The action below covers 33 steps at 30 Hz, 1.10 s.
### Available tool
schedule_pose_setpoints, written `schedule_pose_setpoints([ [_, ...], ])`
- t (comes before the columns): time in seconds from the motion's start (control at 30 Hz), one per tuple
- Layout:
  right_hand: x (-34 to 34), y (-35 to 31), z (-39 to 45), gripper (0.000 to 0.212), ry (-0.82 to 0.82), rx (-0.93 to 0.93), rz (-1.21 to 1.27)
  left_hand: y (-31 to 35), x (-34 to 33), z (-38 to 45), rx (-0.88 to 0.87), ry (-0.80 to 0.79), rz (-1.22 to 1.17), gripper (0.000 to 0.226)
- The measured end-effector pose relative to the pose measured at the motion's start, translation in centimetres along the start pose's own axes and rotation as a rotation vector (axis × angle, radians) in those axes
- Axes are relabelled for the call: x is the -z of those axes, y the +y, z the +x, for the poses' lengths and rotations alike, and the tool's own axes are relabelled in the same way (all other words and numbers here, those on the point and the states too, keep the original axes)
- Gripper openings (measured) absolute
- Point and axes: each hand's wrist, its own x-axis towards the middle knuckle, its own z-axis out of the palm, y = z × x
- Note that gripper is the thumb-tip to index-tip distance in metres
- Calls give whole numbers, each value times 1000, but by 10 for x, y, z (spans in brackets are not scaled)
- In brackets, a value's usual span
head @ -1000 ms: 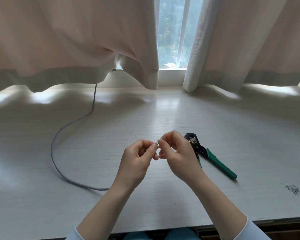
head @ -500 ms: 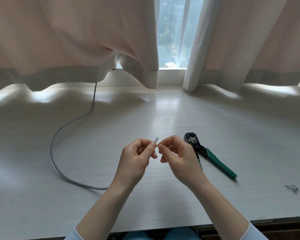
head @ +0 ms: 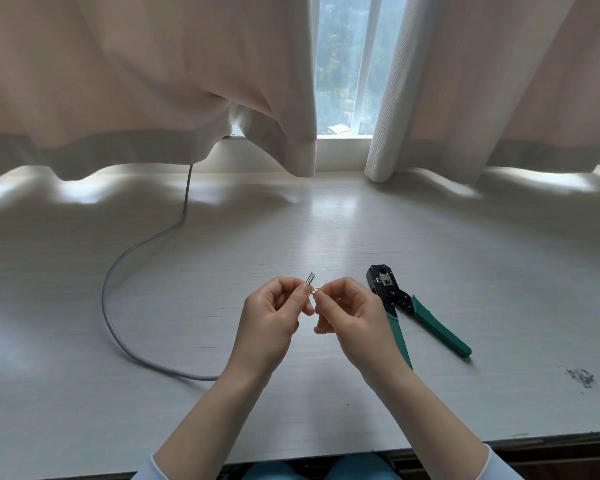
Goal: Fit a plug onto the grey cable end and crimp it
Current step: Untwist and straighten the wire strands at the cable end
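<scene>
the grey cable (head: 116, 271) drops from under the curtain (head: 118, 81) at far left, loops across the white table (head: 361, 237) and runs toward the left hand (head: 274, 313), where its last stretch is hidden. the left hand pinches the cable end between thumb and forefinger, other fingers curled, so a few short bare wires (head: 310, 278) stand up above the fingertips. a second ago the two hands were pressed together over those wires; now they have parted a little, and the right hand (head: 350, 310), fingers curled, pinches one thin copper-toned strand (head: 315, 290) and draws it sideways from the bunch. that suggests the wires are being separated and ordered, so fitting is not yet begun. no plug can be made out. just right of the right hand, the green-handled crimping tool (head: 413, 313) lies untouched on the table, handles apart. farther right sits a small pile of grey scraps (head: 579, 375).
</scene>
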Motion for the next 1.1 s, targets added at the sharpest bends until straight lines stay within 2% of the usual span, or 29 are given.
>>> schedule_pose_setpoints([
  [0.47, 5, -6, 8, 8, -62, 46, -95, 2, 1, 2, 6, 0, -15, 14],
  [0.7, 3, -7, 7, 9, -67, -50, 29, 1, 1, 1, 6, -15, -20, 13],
  [0.93, 5, -8, 7, 10, -62, 56, 33, 1, 1, 0, 0, -19, -5, 13],
  [1.1, 6, -7, 7, 9, -80, 25, 46, 0, 1, 1, 8, -11, -18, 12],
])
